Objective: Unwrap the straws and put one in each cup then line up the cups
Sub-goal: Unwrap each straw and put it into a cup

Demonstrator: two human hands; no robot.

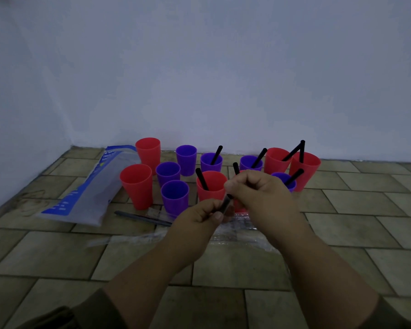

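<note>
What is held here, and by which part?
Left hand grips a black straw just below its upper end; right hand pinches at that end, probably its wrapper.

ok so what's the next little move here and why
Likely pull the wrapper fully off the straw: the left hand grips its sleeved lower part, and the right hand seems to pinch the wrapper by the bared black tip. The near purple cup stands empty for it.

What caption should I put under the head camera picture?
Left hand and right hand unwrap a black straw near red cups and purple cups on a tiled floor.
</note>
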